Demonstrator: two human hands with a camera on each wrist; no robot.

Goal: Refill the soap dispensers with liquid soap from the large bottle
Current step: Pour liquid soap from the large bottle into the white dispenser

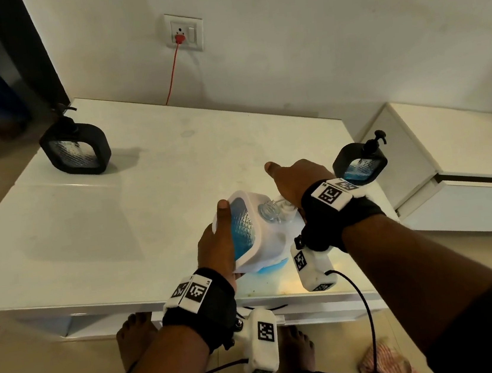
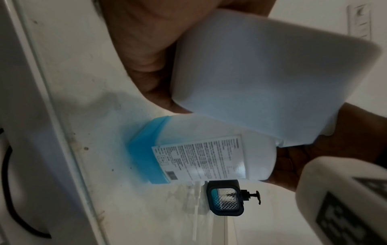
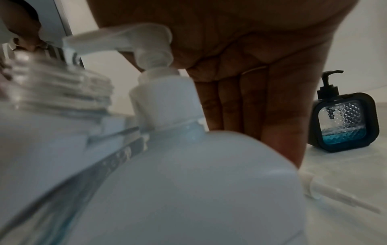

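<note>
Our left hand (image 1: 215,246) grips the white dispenser (image 1: 255,231), tilted against the large bottle (image 2: 201,159) at the table's (image 1: 119,226) near edge. Our right hand (image 1: 296,180), fingers straight, presses the bottle's pump (image 3: 134,41) (a loose pump tube (image 3: 339,197) lies beside). Two black dispensers (image 1: 76,148) (image 1: 359,163) stand apart.

White dispenser (image 1: 245,232) tilted, uncapped, beside upright large bottle (image 2: 209,159); two black dispensers (image 1: 76,148) (image 1: 361,166) stand apart

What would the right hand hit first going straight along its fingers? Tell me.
Probably the table: the right hand's fingers point down past the large bottle's shoulder. The black dispenser stands off to one side of that line. Depth is unclear.
</note>
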